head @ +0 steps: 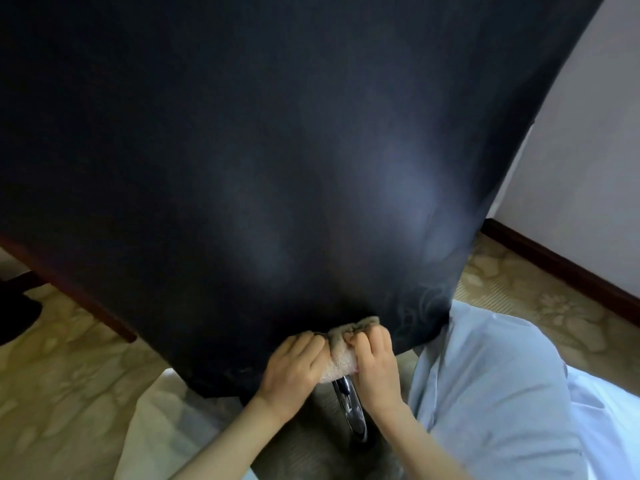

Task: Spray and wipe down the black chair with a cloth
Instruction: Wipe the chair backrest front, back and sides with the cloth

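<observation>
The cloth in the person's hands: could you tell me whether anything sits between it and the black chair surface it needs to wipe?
Nothing visible does. The cloth is bunched between the left hand and right hand, and its upper end appears pressed against the lower edge of the black chair. A chrome chair leg runs below the hands, out of the way.

One black chair (277, 150), one cloth (341, 355), two hands (294, 365), one chrome leg (353, 407).

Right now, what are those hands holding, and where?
Both the left hand and right hand grip a bunched tan cloth at its two ends.
</observation>
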`<action>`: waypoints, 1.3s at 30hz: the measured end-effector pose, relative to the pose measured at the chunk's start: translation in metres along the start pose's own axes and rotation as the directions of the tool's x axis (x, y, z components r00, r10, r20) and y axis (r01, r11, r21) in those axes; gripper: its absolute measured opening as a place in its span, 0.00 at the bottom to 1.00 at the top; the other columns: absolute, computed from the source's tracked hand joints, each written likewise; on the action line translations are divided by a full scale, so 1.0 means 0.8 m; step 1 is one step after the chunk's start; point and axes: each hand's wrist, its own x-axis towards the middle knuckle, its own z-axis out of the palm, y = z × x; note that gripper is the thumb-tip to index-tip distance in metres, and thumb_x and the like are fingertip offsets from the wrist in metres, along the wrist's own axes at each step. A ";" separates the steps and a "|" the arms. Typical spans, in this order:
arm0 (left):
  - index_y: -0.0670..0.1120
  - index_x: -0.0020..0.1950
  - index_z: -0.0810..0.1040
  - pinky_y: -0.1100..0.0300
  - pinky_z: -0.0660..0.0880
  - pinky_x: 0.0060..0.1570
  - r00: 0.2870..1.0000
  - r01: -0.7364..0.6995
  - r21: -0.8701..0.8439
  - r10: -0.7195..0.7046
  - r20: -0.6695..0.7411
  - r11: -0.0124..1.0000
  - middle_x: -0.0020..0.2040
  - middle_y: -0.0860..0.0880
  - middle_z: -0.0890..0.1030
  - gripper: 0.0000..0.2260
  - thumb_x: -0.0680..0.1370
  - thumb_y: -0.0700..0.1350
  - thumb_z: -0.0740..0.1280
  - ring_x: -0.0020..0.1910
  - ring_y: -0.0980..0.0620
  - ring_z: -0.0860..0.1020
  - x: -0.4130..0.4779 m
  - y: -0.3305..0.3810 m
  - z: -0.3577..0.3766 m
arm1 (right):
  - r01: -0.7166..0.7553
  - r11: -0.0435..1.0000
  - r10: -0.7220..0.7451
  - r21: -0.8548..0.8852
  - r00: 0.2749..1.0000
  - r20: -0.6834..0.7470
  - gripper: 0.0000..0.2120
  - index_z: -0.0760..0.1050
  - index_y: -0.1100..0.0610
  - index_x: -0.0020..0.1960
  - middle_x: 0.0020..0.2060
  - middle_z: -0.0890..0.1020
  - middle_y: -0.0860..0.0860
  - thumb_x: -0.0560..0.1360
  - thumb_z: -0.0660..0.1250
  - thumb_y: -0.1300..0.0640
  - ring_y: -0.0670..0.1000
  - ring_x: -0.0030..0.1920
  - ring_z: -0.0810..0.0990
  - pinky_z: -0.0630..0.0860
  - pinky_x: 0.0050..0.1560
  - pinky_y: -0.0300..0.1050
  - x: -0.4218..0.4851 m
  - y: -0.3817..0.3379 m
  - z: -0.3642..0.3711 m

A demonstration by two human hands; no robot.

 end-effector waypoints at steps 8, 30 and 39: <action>0.44 0.43 0.80 0.58 0.75 0.35 0.997 0.042 -0.052 -0.038 0.066 0.998 0.39 0.49 0.76 0.05 0.72 0.37 0.66 0.39 0.51 0.74 0.015 0.011 -0.006 | -0.134 0.991 0.132 0.022 0.988 0.082 0.19 0.74 0.57 0.48 0.48 0.73 0.49 0.61 0.77 0.63 0.48 0.48 0.69 0.72 0.41 0.35 0.003 -0.004 -0.022; 0.43 0.56 0.76 0.56 0.73 0.45 0.980 -0.060 0.217 0.099 -0.173 0.974 0.54 0.46 0.79 0.11 0.78 0.35 0.58 0.50 0.47 0.77 0.207 0.071 -0.031 | -0.064 0.994 0.089 0.089 0.942 -0.324 0.18 0.72 0.60 0.56 0.58 0.73 0.53 0.67 0.65 0.67 0.54 0.57 0.69 0.61 0.63 0.35 0.128 0.062 -0.165; 0.41 0.65 0.69 0.52 0.75 0.53 0.968 -0.102 0.149 0.064 0.243 0.984 0.61 0.42 0.70 0.31 0.65 0.51 0.71 0.57 0.43 0.70 0.119 0.084 0.030 | -0.299 0.946 0.307 0.125 0.950 -0.051 0.18 0.65 0.53 0.56 0.57 0.69 0.52 0.66 0.58 0.55 0.54 0.55 0.67 0.60 0.59 0.38 0.043 0.076 -0.092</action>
